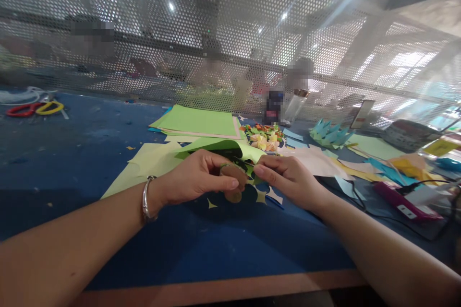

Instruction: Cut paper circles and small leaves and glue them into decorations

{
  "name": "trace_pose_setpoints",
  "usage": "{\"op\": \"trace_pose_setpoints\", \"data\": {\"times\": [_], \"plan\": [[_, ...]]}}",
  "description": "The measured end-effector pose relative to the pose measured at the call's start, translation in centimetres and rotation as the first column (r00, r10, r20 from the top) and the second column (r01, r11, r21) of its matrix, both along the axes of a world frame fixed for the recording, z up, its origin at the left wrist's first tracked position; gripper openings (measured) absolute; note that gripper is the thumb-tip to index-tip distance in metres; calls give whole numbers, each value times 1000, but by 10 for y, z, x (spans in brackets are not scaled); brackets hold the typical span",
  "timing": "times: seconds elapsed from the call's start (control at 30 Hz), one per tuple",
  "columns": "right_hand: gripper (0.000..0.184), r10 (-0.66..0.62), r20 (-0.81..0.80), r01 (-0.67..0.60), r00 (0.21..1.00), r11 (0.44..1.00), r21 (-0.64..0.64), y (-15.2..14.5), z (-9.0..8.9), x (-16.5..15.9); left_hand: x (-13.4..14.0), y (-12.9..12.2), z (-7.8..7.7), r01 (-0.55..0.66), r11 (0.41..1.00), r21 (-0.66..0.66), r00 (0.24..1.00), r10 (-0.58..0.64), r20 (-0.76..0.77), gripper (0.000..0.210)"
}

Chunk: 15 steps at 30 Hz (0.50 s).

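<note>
Forearms [79, 230] foremost; left hand [201, 172] grips a disc [235, 172], right hand [288, 177] pinches paper [253, 153] between them, which tugging could tear.

Left hand [187, 177] holds round brown piece [236, 175] near green paper [212, 144].

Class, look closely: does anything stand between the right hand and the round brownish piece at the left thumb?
Nothing visible clearly blocks the right hand from the round brownish piece in the left hand. The curled green sheet shows beyond; whether its edge enters the narrow gap, I cannot tell.
</note>
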State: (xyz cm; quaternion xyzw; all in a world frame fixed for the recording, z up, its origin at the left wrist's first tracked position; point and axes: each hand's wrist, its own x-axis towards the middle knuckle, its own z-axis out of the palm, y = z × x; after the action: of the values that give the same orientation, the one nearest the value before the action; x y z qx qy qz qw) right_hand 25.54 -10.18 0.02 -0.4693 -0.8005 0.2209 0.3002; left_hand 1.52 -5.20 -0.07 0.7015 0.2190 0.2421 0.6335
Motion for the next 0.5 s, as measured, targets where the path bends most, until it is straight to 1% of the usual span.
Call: {"op": "trace_pose_setpoints", "data": {"times": [0.07, 0.13, 0.2, 0.27, 0.37, 0.43, 0.47, 0.5], "plan": [[50, -2, 0, 2, 1000, 1000, -12, 0, 1, 0, -3, -1, 3, -22, 999, 26, 1000, 22, -10, 9], [50, -4, 12, 4, 1000, 1000, -29, -1, 2, -1, -8, -2, 8, -68, 994, 86, 998, 68, 3, 9], [48, -3, 35, 5, 999, 999, -53, 0, 2, -1, -14, -2, 16, -155, 974, 164, 986, 143, 85, 8], [46, 12, 86, -4, 996, 996, -90, 0, 3, -1, -19, -2, 24, -280, 937, 207, 946, 232, 226, 5], [43, 72, 157, -44, 985, 984, -175, 0, 4, 0, -25, 2, 33, -466, 867, 177, 837, 368, 404, 10], [42, 150, 180, -104, 972, 964, -244, -2, 5, 1, -25, 5, 33, -548, 825, 135, 773, 438, 460, 11], [42, 199, 188, -142, 962, 950, -280, -3, 6, 1, -25, 7, 32, -567, 814, 130, 762, 457, 460, 11], [42, 251, 199, -181, 947, 933, -312, -4, 8, 2, -25, 9, 30, -564, 814, 141, 772, 460, 438, 10]]}}
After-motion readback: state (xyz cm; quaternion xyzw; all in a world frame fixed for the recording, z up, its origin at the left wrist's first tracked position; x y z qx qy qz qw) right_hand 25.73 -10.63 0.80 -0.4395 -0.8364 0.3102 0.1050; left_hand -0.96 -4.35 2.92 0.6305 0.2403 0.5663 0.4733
